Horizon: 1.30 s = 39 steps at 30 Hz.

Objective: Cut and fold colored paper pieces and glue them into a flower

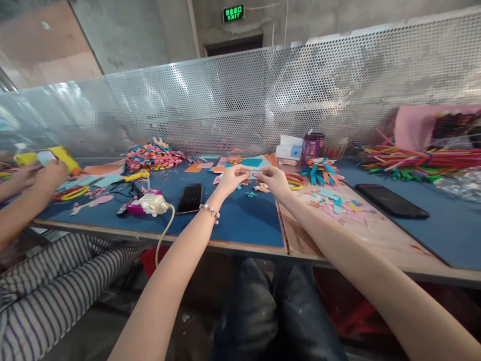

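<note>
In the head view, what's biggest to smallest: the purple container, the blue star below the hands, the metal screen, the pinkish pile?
1. Metal screen
2. Pinkish pile
3. Purple container
4. Blue star

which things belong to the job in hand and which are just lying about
Likely part of the job:
light-blue paper piece pinched between left hand and right hand
cut paper scraps

Apparently lying about:
rightmost phone
white power strip
purple container
tissue pack

I see one head-worn camera, facing forward and down. It looks past the left hand [229, 180] and right hand [276, 181], both near, across the table [244, 225] to the screen [233, 100].
</note>
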Motion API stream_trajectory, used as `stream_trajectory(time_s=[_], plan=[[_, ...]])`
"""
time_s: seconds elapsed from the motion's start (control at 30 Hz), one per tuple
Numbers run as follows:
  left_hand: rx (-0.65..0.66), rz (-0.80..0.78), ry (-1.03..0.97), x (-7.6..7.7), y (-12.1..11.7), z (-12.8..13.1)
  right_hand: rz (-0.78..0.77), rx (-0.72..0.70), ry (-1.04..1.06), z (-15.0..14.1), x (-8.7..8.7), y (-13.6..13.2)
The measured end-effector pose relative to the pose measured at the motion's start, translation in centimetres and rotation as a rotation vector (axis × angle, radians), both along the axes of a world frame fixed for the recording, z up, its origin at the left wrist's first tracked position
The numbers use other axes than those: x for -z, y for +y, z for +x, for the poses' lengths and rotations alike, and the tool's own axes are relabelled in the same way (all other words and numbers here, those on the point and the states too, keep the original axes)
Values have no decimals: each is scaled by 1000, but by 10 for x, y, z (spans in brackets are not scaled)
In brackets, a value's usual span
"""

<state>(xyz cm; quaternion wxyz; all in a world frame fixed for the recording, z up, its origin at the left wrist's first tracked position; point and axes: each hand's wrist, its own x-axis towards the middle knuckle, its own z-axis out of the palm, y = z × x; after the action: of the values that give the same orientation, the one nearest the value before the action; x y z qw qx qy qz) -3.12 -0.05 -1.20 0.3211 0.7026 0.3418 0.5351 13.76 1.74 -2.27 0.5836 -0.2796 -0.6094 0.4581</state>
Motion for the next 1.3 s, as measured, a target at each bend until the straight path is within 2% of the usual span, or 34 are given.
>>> stream_trajectory(time_s=[0.37, 0.77, 1.1, 1.3], plan=[[-5, -14, -19, -2, -1, 1, 15, 1, -37, 2, -2, -2], [-22, -22, 6, 3, 5, -1, -2, -35, -11, 2, 1, 4], [-62, -37, 11, -1, 1, 1, 2, -23, -34, 4, -2, -1], [-59, -42, 13, -2, -1, 2, 51, -46, -31, 3, 1, 2]])
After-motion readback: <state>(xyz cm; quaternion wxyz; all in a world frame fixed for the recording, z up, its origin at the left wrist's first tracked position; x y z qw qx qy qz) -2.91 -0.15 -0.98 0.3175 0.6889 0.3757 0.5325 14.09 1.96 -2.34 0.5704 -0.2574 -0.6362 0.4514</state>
